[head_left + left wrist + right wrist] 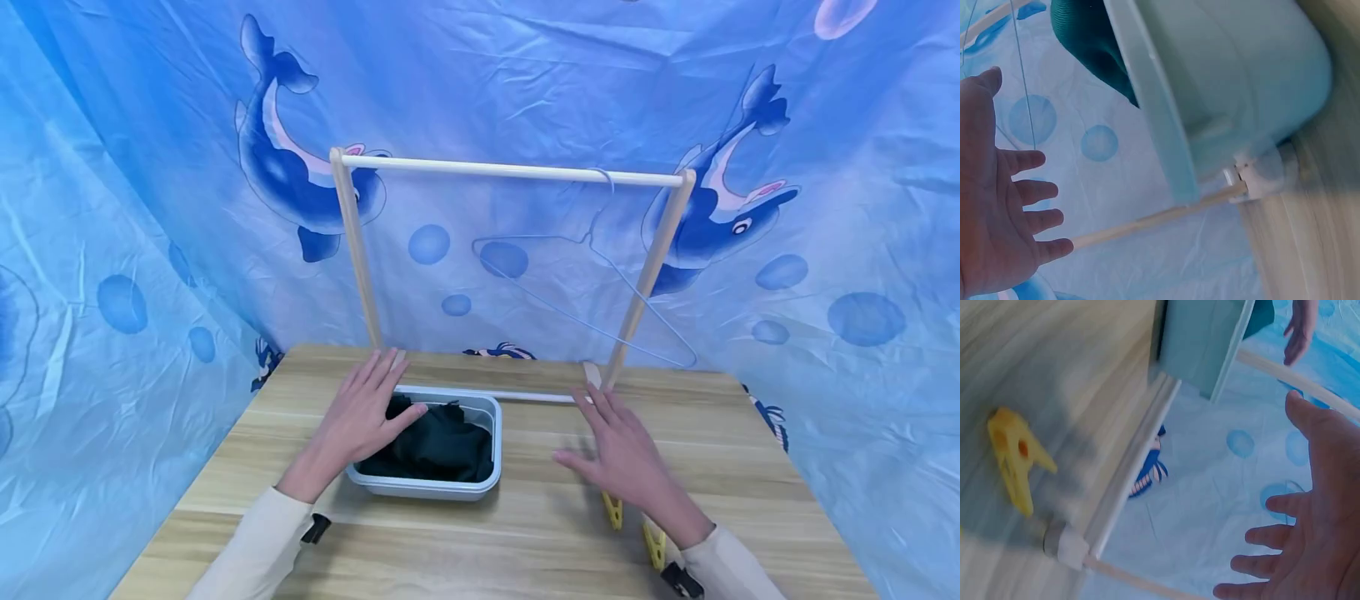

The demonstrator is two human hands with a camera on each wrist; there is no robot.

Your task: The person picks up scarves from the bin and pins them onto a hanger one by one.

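Above the left side of a light blue-grey plastic basin [491, 479] hovers my left hand [363, 417], fingers spread and holding nothing. Dark green cloth [446, 446] lies bunched inside the basin; part of it is hidden behind that hand. My right hand [622, 454] is held over the table to the right, its fingers extended and nothing in them. Below it lie two yellow clothespins, one [613, 510] partly covered by the hand and another [654, 546] near the wrist. In the right wrist view a yellow clothespin [1016, 456] rests on the wood.
A small wooden rack with a white top bar [480, 168] stands at the back of the table [465, 550]. From its right part hangs a thin wire hanger [551, 306], tilted down to the right. A blue dolphin-print curtain [480, 83] encloses the back and sides.
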